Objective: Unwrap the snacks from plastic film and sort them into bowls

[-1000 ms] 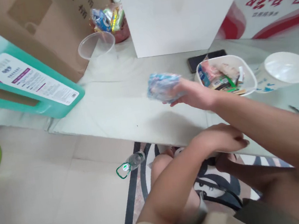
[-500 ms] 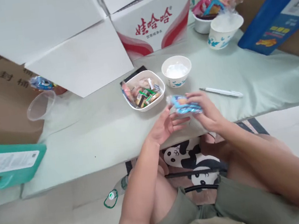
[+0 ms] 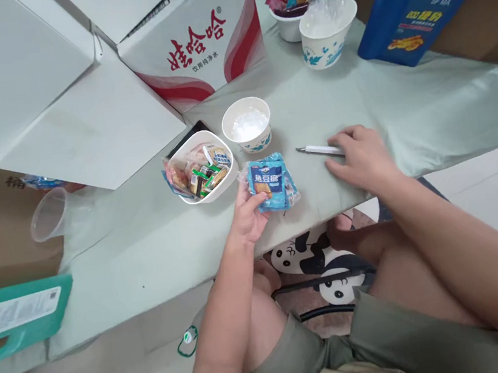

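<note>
My left hand (image 3: 249,214) holds several blue plastic snack packets (image 3: 269,181), its thumb pressed over the front one. They are above the near part of the table, just right of an oval white bowl (image 3: 226,192) filled with wrapped snacks. On the right, my right hand (image 3: 362,156) is over the rear end of a white pen (image 3: 318,150) with a dark tip. Thumb and fingers lie apart on either side of the pen, which rests on the cloth; its back end is hidden under the hand. Behind the packets stands a paper cup (image 3: 250,143) lined with clear plastic.
A white carton (image 3: 195,59) with red lettering stands at the back. A second lined cup (image 3: 325,48), a snack-filled bowl (image 3: 287,27) and a blue jug (image 3: 397,26) are at the back right. A clear plastic cup (image 3: 50,216) and a green container (image 3: 27,316) stand left.
The snack packets, between both hands before, are now in my left hand alone. My right hand has let go of them and moved right to the pen. The view has shifted rightward.
</note>
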Demonstrator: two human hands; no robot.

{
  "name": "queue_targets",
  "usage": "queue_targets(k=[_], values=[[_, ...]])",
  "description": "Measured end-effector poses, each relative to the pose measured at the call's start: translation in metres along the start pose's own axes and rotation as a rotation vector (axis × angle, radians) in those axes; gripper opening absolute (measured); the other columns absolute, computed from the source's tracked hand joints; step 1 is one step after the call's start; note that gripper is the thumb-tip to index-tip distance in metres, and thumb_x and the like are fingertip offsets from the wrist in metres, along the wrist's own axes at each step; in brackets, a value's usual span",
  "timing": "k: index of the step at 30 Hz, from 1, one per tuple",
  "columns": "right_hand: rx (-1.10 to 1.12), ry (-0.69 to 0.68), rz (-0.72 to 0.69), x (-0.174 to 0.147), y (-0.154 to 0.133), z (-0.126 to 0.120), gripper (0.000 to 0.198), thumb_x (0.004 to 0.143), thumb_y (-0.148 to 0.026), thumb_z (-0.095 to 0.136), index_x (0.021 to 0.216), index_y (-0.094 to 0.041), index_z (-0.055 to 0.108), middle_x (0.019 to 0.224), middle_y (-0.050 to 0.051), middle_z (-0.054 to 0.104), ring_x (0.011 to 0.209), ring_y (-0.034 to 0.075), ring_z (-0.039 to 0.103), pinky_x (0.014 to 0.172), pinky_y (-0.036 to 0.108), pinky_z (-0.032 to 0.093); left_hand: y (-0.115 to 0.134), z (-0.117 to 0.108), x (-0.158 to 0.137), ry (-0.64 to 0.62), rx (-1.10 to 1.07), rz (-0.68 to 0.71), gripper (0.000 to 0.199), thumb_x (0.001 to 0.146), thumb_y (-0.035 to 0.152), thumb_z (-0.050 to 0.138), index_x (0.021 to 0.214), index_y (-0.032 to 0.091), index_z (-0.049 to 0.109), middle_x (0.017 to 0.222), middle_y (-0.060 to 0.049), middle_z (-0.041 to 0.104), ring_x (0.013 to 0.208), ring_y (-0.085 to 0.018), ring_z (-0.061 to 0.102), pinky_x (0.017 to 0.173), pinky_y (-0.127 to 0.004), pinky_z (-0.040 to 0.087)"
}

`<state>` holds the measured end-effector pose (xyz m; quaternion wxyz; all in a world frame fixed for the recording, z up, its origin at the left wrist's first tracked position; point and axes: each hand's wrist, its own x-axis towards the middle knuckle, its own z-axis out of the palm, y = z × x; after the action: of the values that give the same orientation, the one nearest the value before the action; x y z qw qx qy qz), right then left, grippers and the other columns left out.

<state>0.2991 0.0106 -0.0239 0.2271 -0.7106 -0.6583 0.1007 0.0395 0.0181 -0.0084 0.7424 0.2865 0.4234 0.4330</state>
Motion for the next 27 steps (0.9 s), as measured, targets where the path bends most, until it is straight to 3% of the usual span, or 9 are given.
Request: queue_targets(k=[3,6,8,10,13,16,19,23,27], values=[[-0.022,-0.029,0.025,-0.001,0.001,-0.002,0.023,0.086,-0.033,0.054,0.097,-0.018,0.067,0.105,0.018,0.062,0.105,0.036,0.056,0.088,0.049,0.044,0.003,0.004,-0.005,-0.056,-0.181,-0.08,0.044,0.066,0.019,0.074,0.107,0.03,0.061,0.086,0.002,0.066,0.081,-0.015,0.066,0.073,-0.029,0.054],[0.256,-0.002,0.154,-0.003,-0.019,-0.005,0.015,0.088,-0.031,0.052,0.098,-0.022,0.058,0.091,0.01,0.061,0.088,0.028,0.058,0.077,0.042,0.045,0.003,0.005,-0.009,-0.107,-0.324,-0.219,0.021,0.071,0.028,0.069,0.088,0.021,0.058,0.078,-0.001,0.057,0.066,-0.012,0.057,0.059,-0.024,0.049],[0.594,-0.062,0.232,-0.005,-0.04,-0.004,0.011,0.088,-0.029,0.049,0.098,-0.024,0.051,0.081,0.003,0.057,0.072,0.021,0.055,0.067,0.036,0.044,0.001,0.004,-0.009,-0.125,-0.352,-0.324,0.024,0.077,0.039,0.065,0.081,0.019,0.053,0.077,-0.002,0.053,0.052,-0.007,0.042,0.044,-0.021,0.036],[0.892,-0.163,0.219,-0.007,-0.061,0.0,0.013,0.086,-0.032,0.053,0.095,-0.025,0.048,0.078,-0.001,0.053,0.063,0.015,0.051,0.06,0.031,0.043,-0.002,0.003,-0.01,-0.148,-0.354,-0.426,0.036,0.082,0.053,0.059,0.079,0.018,0.051,0.076,-0.002,0.049,0.045,-0.004,0.028,0.036,-0.02,0.023],[1.127,-0.334,0.175,-0.007,-0.087,0.006,0.035,0.076,-0.04,0.07,0.098,-0.025,0.048,0.08,-0.003,0.053,0.059,0.012,0.053,0.054,0.028,0.042,-0.007,0.006,-0.01,-0.201,-0.326,-0.514,0.047,0.083,0.065,0.053,0.08,0.018,0.053,0.073,-0.002,0.049,0.042,-0.004,0.024,0.033,-0.021,0.019],[1.221,-0.447,0.21,-0.005,-0.097,0.01,0.042,0.073,-0.045,0.075,0.097,-0.025,0.047,0.073,-0.005,0.053,0.051,0.012,0.05,0.048,0.028,0.039,-0.007,0.01,-0.011,-0.237,-0.237,-0.482,0.05,0.08,0.065,0.056,0.087,0.016,0.061,0.077,-0.008,0.06,0.049,-0.011,0.048,0.04,-0.024,0.037],[1.222,-0.358,0.168,-0.004,-0.097,0.011,0.037,0.073,-0.043,0.074,0.091,-0.023,0.049,0.068,-0.006,0.049,0.056,0.011,0.046,0.052,0.028,0.038,0.0,0.006,-0.012,-0.147,-0.159,-0.344,0.048,0.08,0.06,0.059,0.097,0.016,0.067,0.086,-0.011,0.069,0.075,-0.024,0.068,0.062,-0.034,0.055],[1.101,-0.262,0.109,-0.004,-0.091,0.011,0.031,0.07,-0.04,0.073,0.085,-0.021,0.053,0.069,-0.005,0.048,0.062,0.011,0.042,0.057,0.028,0.037,0.011,-0.007,-0.016,-0.122,-0.059,-0.201,0.06,0.075,0.065,0.066,0.113,0.019,0.067,0.103,-0.01,0.074,0.096,-0.029,0.071,0.081,-0.044,0.059],[1.014,-0.252,0.131,-0.003,-0.089,0.012,0.027,0.072,-0.036,0.071,0.09,-0.021,0.057,0.074,-0.003,0.053,0.064,0.012,0.045,0.059,0.028,0.038,0.01,-0.009,-0.019,-0.102,0.122,-0.158,0.057,0.063,0.035,0.085,0.116,0.023,0.066,0.097,-0.003,0.073,0.085,-0.02,0.071,0.082,-0.039,0.06]])
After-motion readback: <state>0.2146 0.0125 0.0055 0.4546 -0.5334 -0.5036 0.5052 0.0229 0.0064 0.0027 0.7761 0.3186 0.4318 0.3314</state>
